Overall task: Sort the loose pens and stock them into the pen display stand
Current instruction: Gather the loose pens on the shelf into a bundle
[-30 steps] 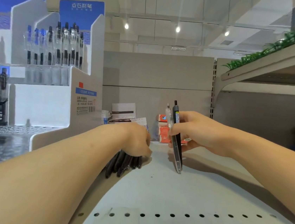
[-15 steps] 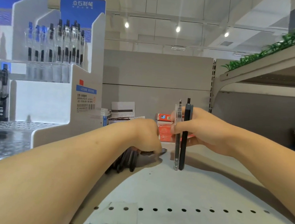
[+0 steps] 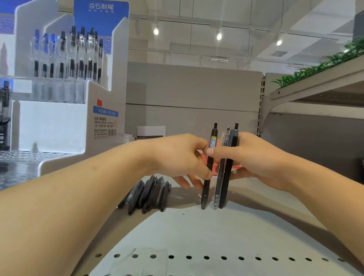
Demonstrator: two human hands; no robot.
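Single head-worn view, facing forward over shelf, close to hands

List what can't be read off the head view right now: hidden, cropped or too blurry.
- Loose pens: overlapping in a pile, count unclear.
- Left hand: its grip on the labelled black pen is hidden behind the knuckles.
- Right hand: fingers hidden behind the clear pen and dark pen.
- Pen display stand: cut off at the left edge; label print too small.

Black pens, white-and-blue display stand, grey perforated shelf.
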